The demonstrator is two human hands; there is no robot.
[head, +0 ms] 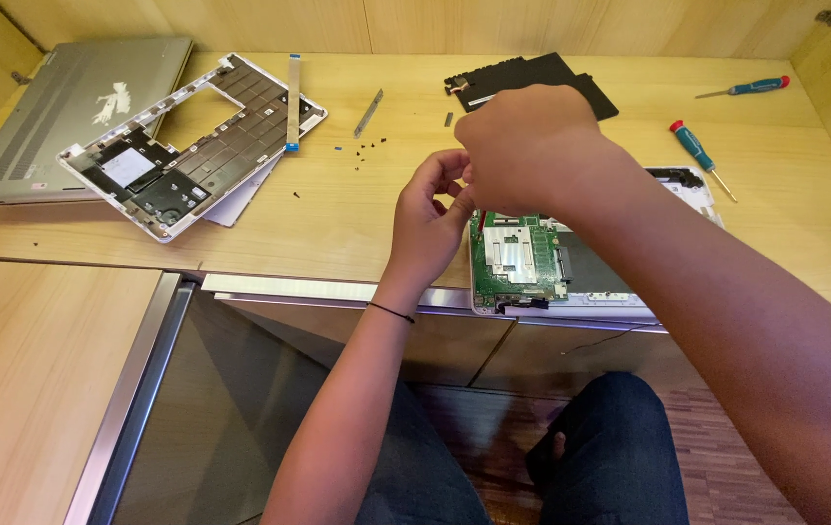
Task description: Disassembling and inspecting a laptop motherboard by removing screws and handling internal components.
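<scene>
On the desk (pixel 357 224), an opened laptop base (pixel 571 262) with its circuit board (pixel 518 255) lies at the near edge, right of centre. Both hands, left hand (pixel 430 219) and right hand (pixel 532 146), meet above its far left corner. Far left: a closed laptop (pixel 66 107), with a keyboard frame (pixel 192 141) to its right. Loose screws (pixel 362 151) lie between frame and hands. Two screwdrivers (pixel 702 156) lie far right.

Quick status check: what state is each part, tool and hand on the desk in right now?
Left hand: fingers pinched, contents hidden.
Right hand: curled, contents hidden.
Opened laptop base: uncovered, green board exposed.
Keyboard frame: removed, underside up.
Grey lid: lying flat.
Two screwdrivers: lying unused.
Screws: loose, scattered.
</scene>
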